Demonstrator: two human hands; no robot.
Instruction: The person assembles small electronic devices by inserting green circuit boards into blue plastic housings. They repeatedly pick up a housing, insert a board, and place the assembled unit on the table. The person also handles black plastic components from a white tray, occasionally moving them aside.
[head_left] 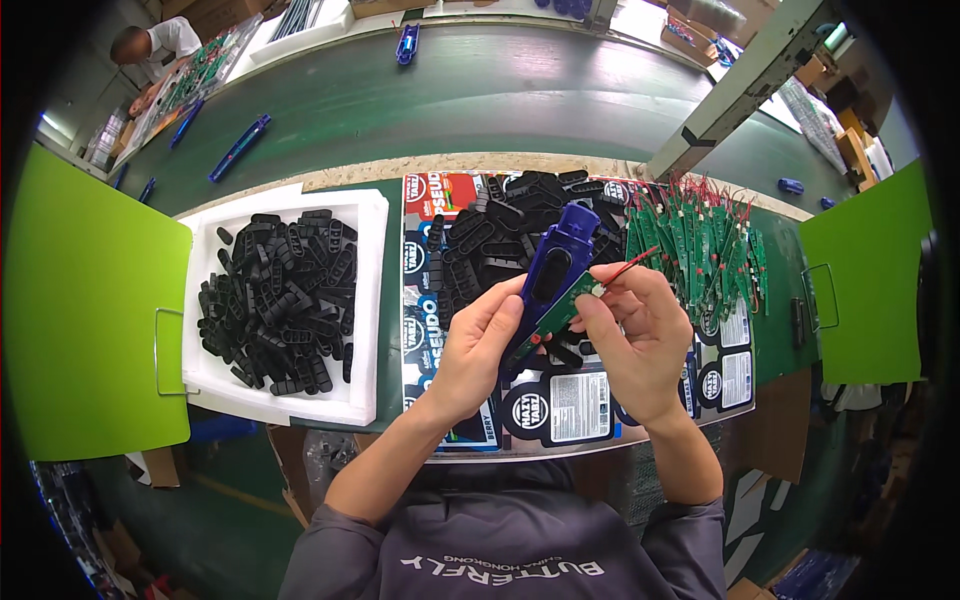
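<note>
The left hand [478,345] gripped the tilted blue housing [568,238] above the middle of the printed sheet [578,405]. The right hand [640,345] pinched a green circuit board [562,313] with red wires [634,261] alongside the housing's right edge; contact between them could not be determined. A white tray [368,330] stood left, and a board pile [695,250] lay right.

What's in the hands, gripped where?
Left hand: blue casing, by its lower half. Right hand: green circuit board, by the end with the red wires.
</note>
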